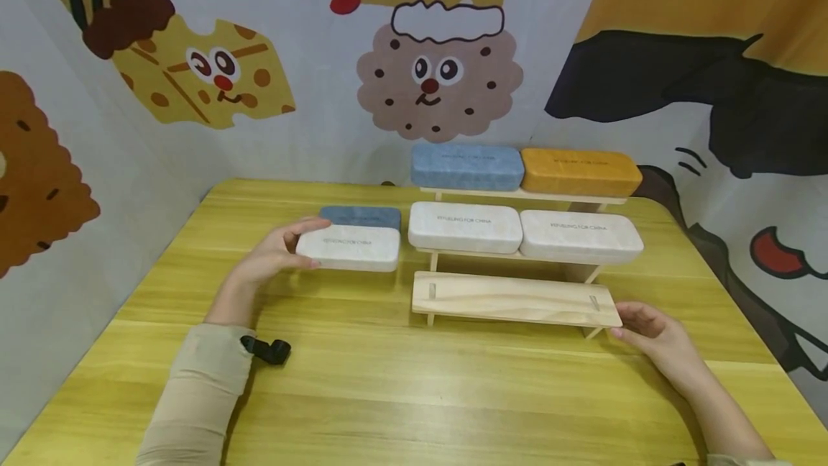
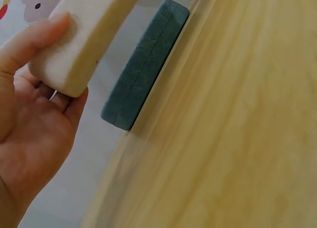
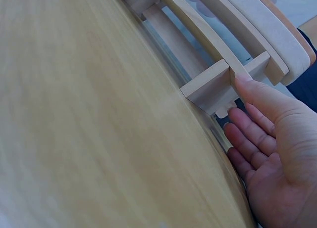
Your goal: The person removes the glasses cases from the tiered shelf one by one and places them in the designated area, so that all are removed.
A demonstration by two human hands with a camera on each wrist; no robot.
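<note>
My left hand (image 1: 274,254) grips the left end of a white glasses case (image 1: 349,248), thumb on one side and fingers on the other. That case is raised off the table in the left wrist view. Behind it a dark blue glasses case (image 2: 148,65) stands on the table, partly covered in the head view. My right hand (image 1: 660,340) holds the right end of the lowest step of a wooden tiered stand (image 1: 511,298), its thumb at the front corner. The other fingers curl loosely beside the stand's leg. This lowest step is bare.
The middle step carries two white cases (image 1: 464,227). On the top step sit a light blue case (image 1: 467,167) and an orange case (image 1: 581,172). A patterned curtain (image 1: 310,157) hangs behind the wooden table (image 1: 401,394).
</note>
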